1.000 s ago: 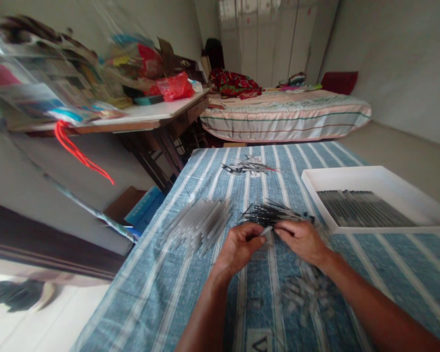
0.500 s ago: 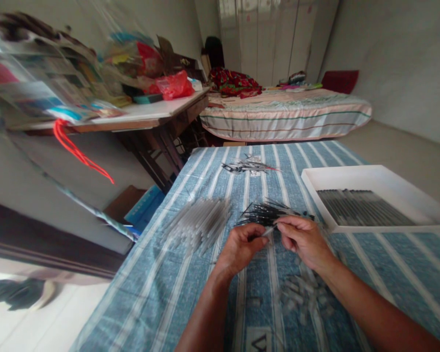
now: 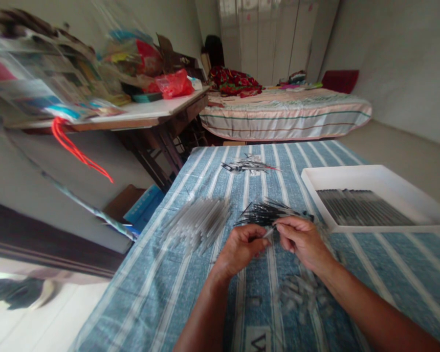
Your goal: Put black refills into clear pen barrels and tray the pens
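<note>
Centrally, both hands meet over the striped cloth (image 3: 157, 288). The left hand (image 3: 240, 249) is curled shut around a thin pen part (image 3: 268, 232), and the right hand (image 3: 303, 239) pinches the same part's pale tip between thumb and fingers — the 2 hands almost touch. Just at 12 o'clock from them lies a pile of dark refills (image 3: 266, 212). At 10 o'clock sits a heap of clear tubes (image 3: 200, 222). At 6 o'clock from the right hand, small grey caps (image 3: 302, 293) are scattered, blurred. At 2 o'clock a white tray (image 3: 385, 178) holds rows of dark pens (image 3: 363, 208). Farther off at 12 o'clock — a small bundle (image 3: 247, 166) near the cloth's far edge.
</note>
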Tool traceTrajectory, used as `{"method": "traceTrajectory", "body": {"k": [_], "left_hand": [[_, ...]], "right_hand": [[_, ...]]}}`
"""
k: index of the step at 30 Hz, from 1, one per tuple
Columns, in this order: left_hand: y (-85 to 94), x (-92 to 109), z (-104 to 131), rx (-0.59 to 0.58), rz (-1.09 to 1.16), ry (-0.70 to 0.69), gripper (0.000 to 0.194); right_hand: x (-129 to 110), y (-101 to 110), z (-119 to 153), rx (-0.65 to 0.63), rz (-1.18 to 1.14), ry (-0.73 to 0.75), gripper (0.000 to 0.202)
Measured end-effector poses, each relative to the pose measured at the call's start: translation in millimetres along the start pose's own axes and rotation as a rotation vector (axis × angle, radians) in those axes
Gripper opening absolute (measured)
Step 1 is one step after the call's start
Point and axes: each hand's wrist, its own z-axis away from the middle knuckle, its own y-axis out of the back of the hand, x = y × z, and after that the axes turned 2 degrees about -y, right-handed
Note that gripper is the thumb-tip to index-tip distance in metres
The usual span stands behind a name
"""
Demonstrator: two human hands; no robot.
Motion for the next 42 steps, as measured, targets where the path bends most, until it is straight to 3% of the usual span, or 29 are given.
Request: {"method": "traceTrajectory", "body": {"k": [3,10,17,25,31,38,42], "left_hand": [[0.3,-0.2,0.0,-0.045,0.044,0.018,0.011],[-0.3,0.9,-1.2,-0.018,-0.095,0.036,0.005],[1.6,4.1,-3.8,-0.09,-0.203,0.087,0.008],[1.6,6.6,-6.1,-0.131,-0.257,0.131,0.009],[2.2,4.7,-6.5,-0.138,-0.259,0.133,0.007],[2.3,5.4,-7.0,-0.124,-0.304,0.13,0.008],[0.5,6.2,-6.6,-0.138,-0.313,0.138,0.008]], "right_hand": [[2.0,2.2,-0.1,-0.021,0.055,0.022,0.024],[-7.7,13.3,-2.6,-0.15,0.452,0.185,0.018],[-21.9,17.5,-7.3,-0.277,0.64,0.214,0.008],[-22.0,21.0,-11.0,-0.332,0.74,0.172,0.019],[-19.1,22.4,-13.0,-0.343,0.784,0.15,0.04],[-19.6,16.8,-11.7,-0.337,0.689,0.131,0.015],[-17.6,16.6,-12.9,-0.3,0.825,0.133,0.04]]}}
